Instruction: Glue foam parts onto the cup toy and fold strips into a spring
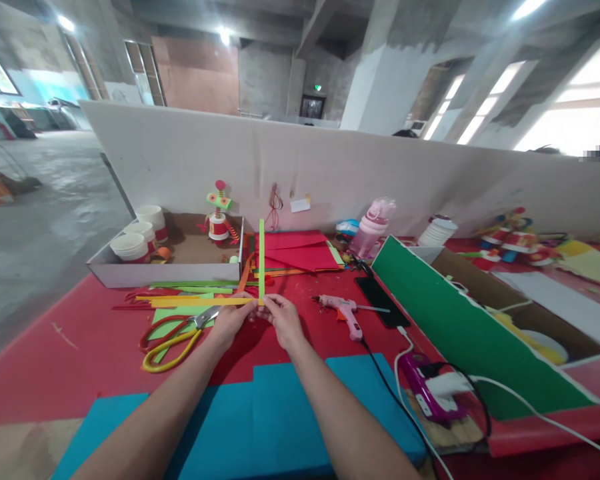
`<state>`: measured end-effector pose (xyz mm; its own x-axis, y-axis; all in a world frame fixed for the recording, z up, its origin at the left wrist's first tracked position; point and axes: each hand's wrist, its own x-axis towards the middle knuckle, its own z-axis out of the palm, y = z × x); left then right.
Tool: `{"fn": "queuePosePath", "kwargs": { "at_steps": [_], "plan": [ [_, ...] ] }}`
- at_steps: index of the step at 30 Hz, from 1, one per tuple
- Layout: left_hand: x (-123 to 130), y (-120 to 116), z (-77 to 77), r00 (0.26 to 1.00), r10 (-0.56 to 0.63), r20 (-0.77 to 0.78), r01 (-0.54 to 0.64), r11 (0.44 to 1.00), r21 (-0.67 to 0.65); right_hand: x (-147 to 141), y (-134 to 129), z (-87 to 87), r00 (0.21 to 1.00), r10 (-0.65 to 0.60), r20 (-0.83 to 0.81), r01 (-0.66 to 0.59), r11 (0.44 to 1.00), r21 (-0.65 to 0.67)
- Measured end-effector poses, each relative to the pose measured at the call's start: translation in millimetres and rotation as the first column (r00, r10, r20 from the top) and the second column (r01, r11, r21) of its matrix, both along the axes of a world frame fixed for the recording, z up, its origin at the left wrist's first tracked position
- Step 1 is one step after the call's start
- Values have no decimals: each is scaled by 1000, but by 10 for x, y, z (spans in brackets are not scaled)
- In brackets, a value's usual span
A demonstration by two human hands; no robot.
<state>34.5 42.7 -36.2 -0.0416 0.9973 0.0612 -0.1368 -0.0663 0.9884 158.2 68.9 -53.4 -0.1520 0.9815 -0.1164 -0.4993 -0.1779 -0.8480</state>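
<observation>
Both hands meet at the middle of the red table, pinching two paper strips where they cross at a right angle. My left hand [234, 319] is closed on the yellow paper strip [200, 302], which reaches out to the left. Between the fingers of my right hand [281, 320] is the lower end of the green paper strip [262, 257], standing upright. The exact join is partly covered by fingertips. Scissors [173, 340] with red and yellow handles lie left of my left hand. To the right of my right hand rests a pink glue gun [344, 312].
An open box [170, 275] with paper cups and a small paper figure [219, 223] stands at back left. Red paper sheets [295, 250] lie behind my hands. Rightward are a phone [380, 300], a purple power strip [430, 393], cables and a green-sided box [460, 327].
</observation>
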Motion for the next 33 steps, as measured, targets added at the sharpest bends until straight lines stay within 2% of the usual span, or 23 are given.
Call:
{"fn": "queuePosePath", "kwargs": {
  "at_steps": [8,22,33],
  "plan": [
    [-4,2,9,1000,14,-18,-15,999,-37,16,-4,9,1000,19,6,-19,1000,3],
    [-30,25,-44,999,26,-26,-26,1000,-10,51,9,34,997,78,7,-78,997,1],
    [-56,50,-108,999,43,-26,-44,998,-41,88,15,63,992,94,82,-94,996,-2]
  ]
}}
